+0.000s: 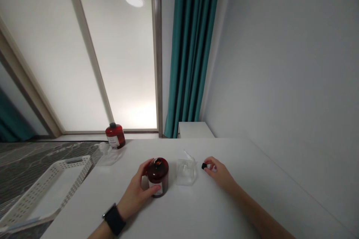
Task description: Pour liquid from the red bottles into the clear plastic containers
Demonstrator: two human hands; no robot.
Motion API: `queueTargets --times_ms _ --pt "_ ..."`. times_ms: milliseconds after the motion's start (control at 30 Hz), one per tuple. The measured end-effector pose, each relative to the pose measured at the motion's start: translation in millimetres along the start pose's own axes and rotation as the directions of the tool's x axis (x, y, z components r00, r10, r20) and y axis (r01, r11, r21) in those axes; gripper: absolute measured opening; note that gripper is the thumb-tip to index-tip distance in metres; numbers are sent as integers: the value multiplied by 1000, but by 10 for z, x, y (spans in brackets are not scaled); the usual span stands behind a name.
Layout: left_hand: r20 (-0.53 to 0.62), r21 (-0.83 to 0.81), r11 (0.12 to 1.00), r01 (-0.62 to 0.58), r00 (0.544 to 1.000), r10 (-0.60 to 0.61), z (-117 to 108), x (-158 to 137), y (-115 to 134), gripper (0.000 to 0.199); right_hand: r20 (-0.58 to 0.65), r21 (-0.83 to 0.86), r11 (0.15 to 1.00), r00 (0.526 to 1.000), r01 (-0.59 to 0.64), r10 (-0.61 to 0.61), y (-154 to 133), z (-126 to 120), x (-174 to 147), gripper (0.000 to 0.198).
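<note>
My left hand (143, 185) is wrapped round a dark red-brown bottle (158, 171) with a white label, standing upright on the white table. Its neck is uncapped and the round opening shows. Between the fingertips of my right hand (217, 170) is a small black cap (204, 165), held just above or at the tabletop; I cannot tell which. Between the two hands a clear square container (185, 172) rests on the table. A thin pale tube-like piece (189, 154) lies at its back edge.
A second red bottle (115, 136) with a dark cap stands at the table's back left, beside a crumpled clear plastic bag (110, 155). To the left is a white perforated basket (36, 201). Behind the white table (224, 209) are a white cabinet (195, 130) and a teal curtain (193, 52).
</note>
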State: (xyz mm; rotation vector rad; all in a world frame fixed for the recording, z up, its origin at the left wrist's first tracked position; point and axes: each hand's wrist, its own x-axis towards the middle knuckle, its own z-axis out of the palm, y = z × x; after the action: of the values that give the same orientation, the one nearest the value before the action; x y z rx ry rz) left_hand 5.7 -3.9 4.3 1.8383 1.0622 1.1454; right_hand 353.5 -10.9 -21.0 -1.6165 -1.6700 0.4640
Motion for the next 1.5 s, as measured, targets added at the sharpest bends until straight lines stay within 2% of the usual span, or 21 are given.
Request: queueTargets --times_ms 300,600,833,1100,1200,1300,1400,1500 --pt "-2 8 1000 -5 1000 5 -5 -7 7 67 -14 -89 995 999 47 -48 13 95 290 30" --pt "-13 -12 1000 27 1000 -27 3 4 59 67 -46 -197 980 998 36 -46 84 134 239 11" --pt "-23 5 1000 16 1000 -16 5 -2 56 66 -54 -213 976 996 52 -64 121 176 245 39" --pt "-12 4 1000 -5 1000 5 4 -2 26 66 -99 -153 981 986 118 -134 100 131 234 38" --pt "-4 6 1000 0 1000 0 -6 0 38 66 -144 -104 979 972 174 -188 -75 27 218 27" --pt "26 -7 1000 7 1000 -7 -16 6 66 66 -160 -43 970 957 240 -244 -430 -16 125 24" --pt "66 -40 999 -5 998 8 -31 12 68 69 -92 47 948 947 313 -308 -884 89 -32 28" --pt "128 -62 997 -51 990 59 -82 11 36 76 17 223 914 936 339 -352 -1280 304 -172 38"
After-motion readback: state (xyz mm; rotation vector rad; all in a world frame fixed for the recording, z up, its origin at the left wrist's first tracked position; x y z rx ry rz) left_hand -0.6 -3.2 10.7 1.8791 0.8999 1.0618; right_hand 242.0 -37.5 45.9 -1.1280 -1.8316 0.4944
